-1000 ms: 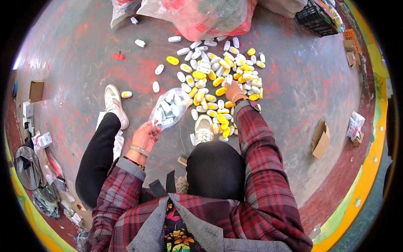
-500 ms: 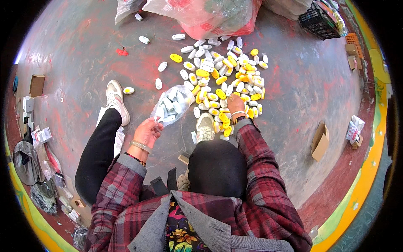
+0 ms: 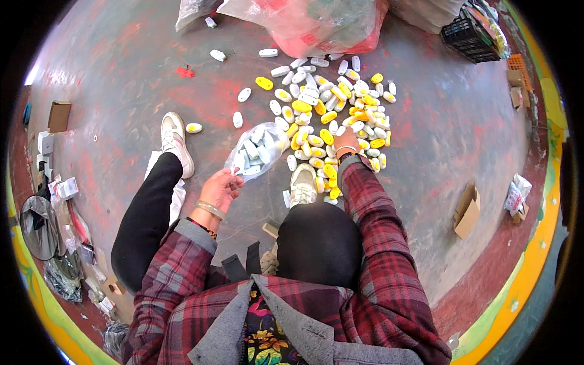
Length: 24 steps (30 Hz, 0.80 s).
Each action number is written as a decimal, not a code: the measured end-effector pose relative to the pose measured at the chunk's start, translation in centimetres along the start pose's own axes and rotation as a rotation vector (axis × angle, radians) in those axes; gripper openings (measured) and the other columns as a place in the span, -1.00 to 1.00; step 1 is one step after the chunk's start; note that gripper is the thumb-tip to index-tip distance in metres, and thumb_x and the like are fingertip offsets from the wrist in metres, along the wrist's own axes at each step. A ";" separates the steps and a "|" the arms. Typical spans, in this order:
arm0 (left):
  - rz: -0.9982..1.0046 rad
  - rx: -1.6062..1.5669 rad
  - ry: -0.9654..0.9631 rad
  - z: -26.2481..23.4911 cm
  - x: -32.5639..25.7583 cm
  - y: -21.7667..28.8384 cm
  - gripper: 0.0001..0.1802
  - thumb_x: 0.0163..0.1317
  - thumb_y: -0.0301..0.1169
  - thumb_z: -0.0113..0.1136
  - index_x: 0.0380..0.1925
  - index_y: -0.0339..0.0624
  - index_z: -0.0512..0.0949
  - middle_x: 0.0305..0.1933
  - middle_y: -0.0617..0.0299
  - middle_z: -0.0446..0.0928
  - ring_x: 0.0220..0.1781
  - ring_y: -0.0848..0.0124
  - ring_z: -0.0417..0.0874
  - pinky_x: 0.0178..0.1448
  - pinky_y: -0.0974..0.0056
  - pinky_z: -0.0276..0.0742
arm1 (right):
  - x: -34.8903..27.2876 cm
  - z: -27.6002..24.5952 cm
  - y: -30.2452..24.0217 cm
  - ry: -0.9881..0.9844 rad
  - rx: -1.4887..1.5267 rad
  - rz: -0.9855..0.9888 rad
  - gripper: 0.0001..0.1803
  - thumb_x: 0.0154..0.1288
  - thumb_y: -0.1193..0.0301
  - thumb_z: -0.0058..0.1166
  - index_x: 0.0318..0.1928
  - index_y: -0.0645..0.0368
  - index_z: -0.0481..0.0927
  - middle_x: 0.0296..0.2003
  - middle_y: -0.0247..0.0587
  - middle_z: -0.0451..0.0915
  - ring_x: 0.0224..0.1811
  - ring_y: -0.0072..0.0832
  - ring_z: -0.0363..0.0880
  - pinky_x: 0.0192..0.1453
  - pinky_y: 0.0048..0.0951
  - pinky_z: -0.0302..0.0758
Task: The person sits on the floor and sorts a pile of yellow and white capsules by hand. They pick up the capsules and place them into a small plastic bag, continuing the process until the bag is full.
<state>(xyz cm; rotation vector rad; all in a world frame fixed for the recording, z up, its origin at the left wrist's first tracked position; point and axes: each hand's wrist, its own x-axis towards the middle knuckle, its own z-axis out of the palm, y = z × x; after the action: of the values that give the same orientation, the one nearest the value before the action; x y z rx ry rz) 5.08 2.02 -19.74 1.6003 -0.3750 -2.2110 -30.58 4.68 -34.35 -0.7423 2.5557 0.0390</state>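
Observation:
My left hand point(image 3: 221, 188) is closed on the gathered edge of a clear plastic bag point(image 3: 274, 135). Several white, block-like pieces lie inside the bag, which hangs just left of a heap of small oval plastic pieces point(image 3: 326, 135). These ovals are white, yellow, or white with a yellow patch. Reaching into the right side of the heap, my right hand point(image 3: 347, 141) has its fingers bent down among the pieces. White ovals lie right at its fingertips; whether one is gripped is hidden.
My shoes point(image 3: 303, 184) flank the bag. Loose ovals, one a white piece point(image 3: 244, 94), lie left of the heap. Beyond it stands a large translucent sack point(image 3: 316, 27). A black crate point(image 3: 471, 36) is at far right, an open cardboard box point(image 3: 467, 210) at right, with clutter along the left wall.
The whole view has shifted slightly. My right hand has moved a little farther into the heap. My left hand still holds the bag in about the same place.

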 end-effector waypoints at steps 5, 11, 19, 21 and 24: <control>0.008 0.030 0.010 -0.2 -0.2 0.0 -0.73 0.09 -0.43 -0.03 -0.17 -0.21 0.39 -0.44 0.28 0.47 -0.37 0.49 0.48 -0.35 0.43 0.35 | 0.1 -0.1 0.1 -0.073 -0.089 -0.075 -0.55 0.09 0.34 -0.08 0.04 0.07 0.25 -0.18 0.05 0.51 -0.13 -0.11 0.50 -0.09 -0.19 0.43; 0.005 0.020 -0.002 -0.1 -0.1 -0.1 -0.74 0.10 -0.43 -0.04 -0.17 -0.20 0.39 -0.44 0.27 0.47 -0.37 0.49 0.48 -0.36 0.43 0.35 | 2.0 -0.3 0.7 -0.192 -0.072 -0.169 -0.36 -0.11 0.28 0.13 0.07 0.04 0.25 -0.13 0.03 0.49 -0.09 -0.12 0.48 -0.03 -0.23 0.40; 0.050 -0.016 -0.003 -0.3 0.2 -0.1 -0.72 0.11 -0.44 -0.06 -0.14 -0.21 0.36 -0.43 0.26 0.47 -0.41 0.50 0.48 -0.40 0.46 0.37 | -1.0 -0.7 -0.2 0.061 0.582 -0.160 -0.48 -0.12 0.28 0.15 -0.08 0.11 0.35 -0.28 0.07 0.53 -0.19 -0.11 0.51 -0.11 -0.27 0.41; 0.051 -0.014 -0.010 -0.1 0.6 -0.3 -0.71 0.11 -0.44 -0.06 -0.12 -0.21 0.35 -0.43 0.26 0.47 -0.41 0.51 0.49 -0.41 0.47 0.37 | -1.2 0.0 -0.8 -0.119 0.661 -0.302 -0.45 -0.06 0.37 0.14 -0.01 0.19 0.28 -0.42 -0.12 0.53 -0.53 -0.49 0.54 -0.54 -0.53 0.45; 0.063 -0.017 0.026 -0.5 0.1 -0.1 -0.71 0.11 -0.45 -0.06 -0.12 -0.21 0.35 -0.43 0.25 0.47 -0.41 0.51 0.49 -0.41 0.47 0.37 | -7.7 -3.7 -5.8 -0.649 0.897 -0.371 -0.54 0.03 0.44 0.07 -0.02 0.18 0.28 -0.48 -0.21 0.48 -0.56 -0.55 0.50 -0.57 -0.57 0.44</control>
<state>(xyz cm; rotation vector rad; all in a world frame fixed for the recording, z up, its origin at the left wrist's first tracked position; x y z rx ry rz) 5.52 2.04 -19.99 1.5851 -0.3932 -2.1392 -23.54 2.99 -27.05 -0.6583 1.5380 -0.7918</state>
